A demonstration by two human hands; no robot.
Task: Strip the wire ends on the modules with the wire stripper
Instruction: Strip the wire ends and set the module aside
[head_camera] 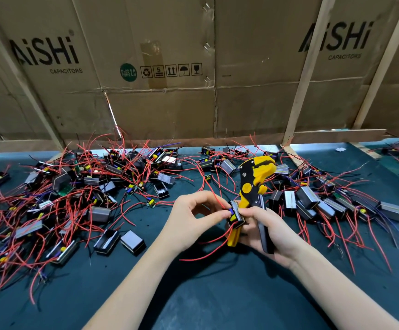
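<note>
In the middle of the view my right hand (268, 231) grips the handles of a yellow and black wire stripper (253, 186), whose jaws point up and away from me. A small black module (236, 214) with red wires sits between both hands, touching the stripper's handle. My left hand (191, 219) pinches this module with thumb and fingers. One of its red wires (211, 186) arcs up over my left fingers, and others trail down toward me. The stripper's jaws hold no wire.
Several black modules with tangled red wires are heaped on the dark green table (193, 294), a big pile at the left (74, 198) and another at the right (324, 201). Cardboard boxes (170, 67) and wooden slats wall off the back.
</note>
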